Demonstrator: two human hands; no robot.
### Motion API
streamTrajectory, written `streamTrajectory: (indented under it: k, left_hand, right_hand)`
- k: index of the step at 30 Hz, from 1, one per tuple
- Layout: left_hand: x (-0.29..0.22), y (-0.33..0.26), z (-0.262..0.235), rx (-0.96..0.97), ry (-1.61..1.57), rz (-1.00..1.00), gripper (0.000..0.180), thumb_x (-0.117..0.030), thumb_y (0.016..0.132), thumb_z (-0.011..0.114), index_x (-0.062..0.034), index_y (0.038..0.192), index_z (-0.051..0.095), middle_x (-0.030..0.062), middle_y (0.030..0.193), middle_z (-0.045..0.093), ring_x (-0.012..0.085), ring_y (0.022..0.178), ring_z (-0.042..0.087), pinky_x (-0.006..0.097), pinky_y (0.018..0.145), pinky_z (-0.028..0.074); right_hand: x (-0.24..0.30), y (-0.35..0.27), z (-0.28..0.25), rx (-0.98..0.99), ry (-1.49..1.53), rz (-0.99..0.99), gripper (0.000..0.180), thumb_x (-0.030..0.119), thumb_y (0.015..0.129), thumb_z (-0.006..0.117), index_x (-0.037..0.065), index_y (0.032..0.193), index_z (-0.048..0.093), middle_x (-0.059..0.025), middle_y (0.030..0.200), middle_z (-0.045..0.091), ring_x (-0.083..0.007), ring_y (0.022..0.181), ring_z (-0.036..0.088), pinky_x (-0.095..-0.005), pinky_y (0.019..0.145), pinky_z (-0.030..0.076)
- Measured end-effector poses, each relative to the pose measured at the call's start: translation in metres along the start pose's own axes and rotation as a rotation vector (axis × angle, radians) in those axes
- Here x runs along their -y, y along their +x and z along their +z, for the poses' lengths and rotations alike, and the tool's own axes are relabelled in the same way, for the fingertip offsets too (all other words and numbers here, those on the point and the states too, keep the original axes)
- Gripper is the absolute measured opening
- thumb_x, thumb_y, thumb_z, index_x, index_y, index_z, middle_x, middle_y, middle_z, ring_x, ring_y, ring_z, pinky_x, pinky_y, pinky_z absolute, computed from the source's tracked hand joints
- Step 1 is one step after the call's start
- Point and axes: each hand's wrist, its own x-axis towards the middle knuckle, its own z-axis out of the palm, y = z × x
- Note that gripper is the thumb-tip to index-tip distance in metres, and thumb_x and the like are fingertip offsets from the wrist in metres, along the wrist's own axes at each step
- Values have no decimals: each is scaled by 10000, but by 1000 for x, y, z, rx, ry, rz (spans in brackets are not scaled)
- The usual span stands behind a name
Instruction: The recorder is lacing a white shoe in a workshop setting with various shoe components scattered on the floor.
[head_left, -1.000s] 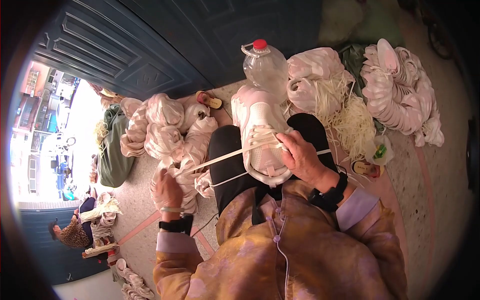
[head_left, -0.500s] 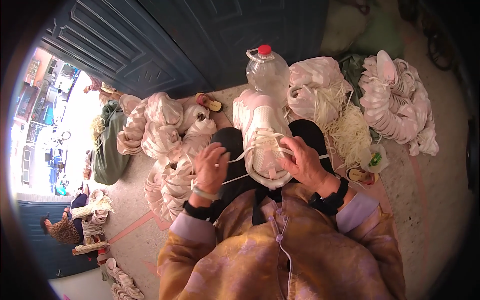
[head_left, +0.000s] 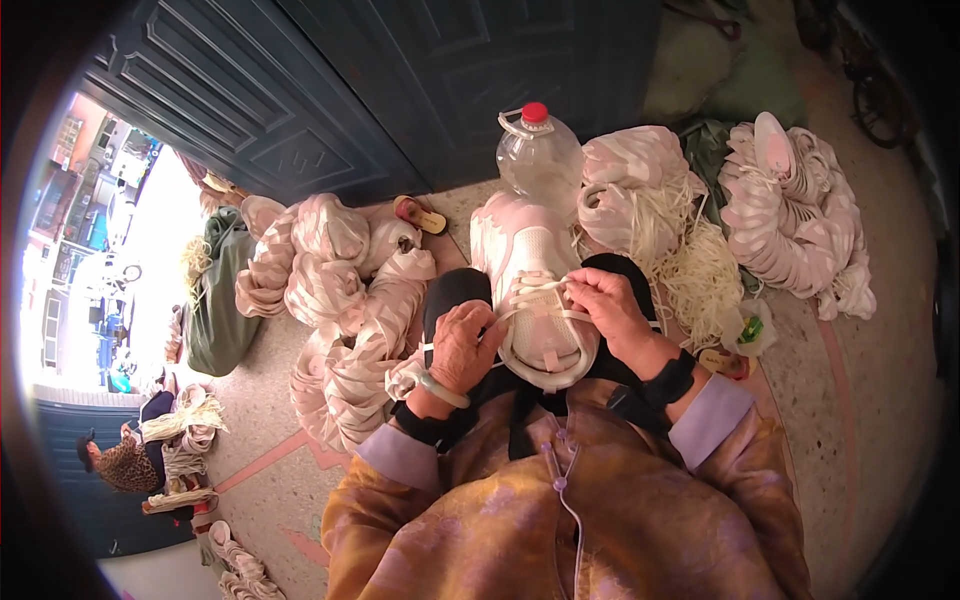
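Observation:
A pale pink and white sports shoe (head_left: pixel 525 260) rests on my lap, toe pointing away from me. A cream shoelace (head_left: pixel 537 288) crosses its eyelets. My left hand (head_left: pixel 462 345), with a pale bangle at the wrist, pinches the lace at the shoe's left side. My right hand (head_left: pixel 608 302) grips the lace at the right side, just over the tongue. Both hands touch the shoe.
A heap of similar pink shoes (head_left: pixel 345 300) lies to my left and another heap (head_left: pixel 800 215) to the right. Loose cream laces (head_left: pixel 690 262) lie beside my right knee. A clear plastic bottle with a red cap (head_left: pixel 538 150) stands before a dark door (head_left: pixel 400 80). A person (head_left: pixel 125 462) crouches at lower left.
My left hand came in from far out on the left, where it held the lace stretched, to the shoe's side. The long taut lace span has gone.

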Motion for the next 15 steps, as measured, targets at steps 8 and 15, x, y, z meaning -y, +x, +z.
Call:
streamTrajectory:
  k: [8, 15]
  left_hand:
    - [-13, 1, 0, -50, -77, 10, 62, -79, 771, 601, -25, 775, 570, 132, 784, 592, 330, 726, 587, 390, 640, 466]
    - [-44, -1, -13, -19, -119, 26, 45, -57, 776, 590, -20, 787, 567, 147, 751, 581, 343, 697, 586, 383, 609, 472]
  right_hand:
    - [19, 4, -13, 215, 57, 191, 104, 150, 798, 542, 86, 729, 587, 39, 735, 547, -63, 676, 481, -199, 661, 408]
    - [1, 8, -3, -28, -468, -298, 104, 106, 777, 599, 11, 736, 586, -55, 637, 583, -123, 571, 538, -265, 551, 440]
